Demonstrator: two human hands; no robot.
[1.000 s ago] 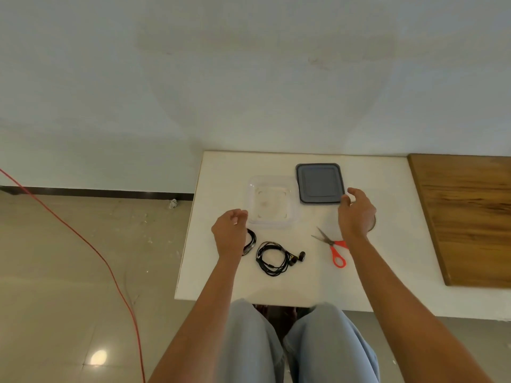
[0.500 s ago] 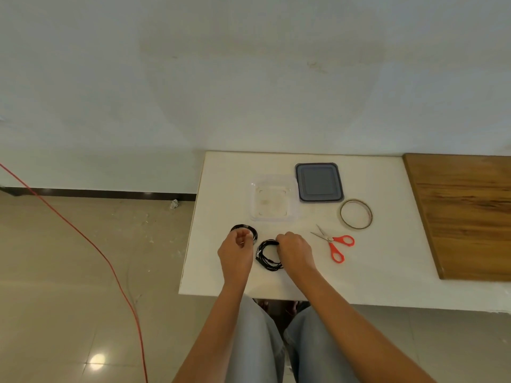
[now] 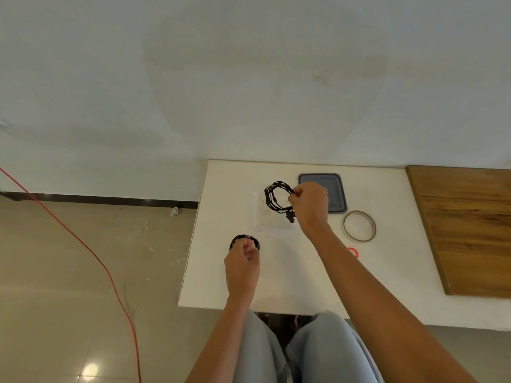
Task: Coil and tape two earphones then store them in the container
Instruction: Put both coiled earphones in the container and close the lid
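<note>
Head view: right hand (image 3: 309, 205) pinches one coiled earphone (image 3: 276, 197) above the container (image 3: 261, 226); left hand (image 3: 243, 261) grips the second coil (image 3: 244, 240) on the table (image 3: 304, 277). Neither stored; taping unclear.

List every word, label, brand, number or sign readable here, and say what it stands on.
None can be read. The gray lid, clear container, tape roll, red scissors handle, the larger earphone coil in the right hand and the smaller earphone coil at the left hand show no legible print; any marking is too small to tell.
</note>
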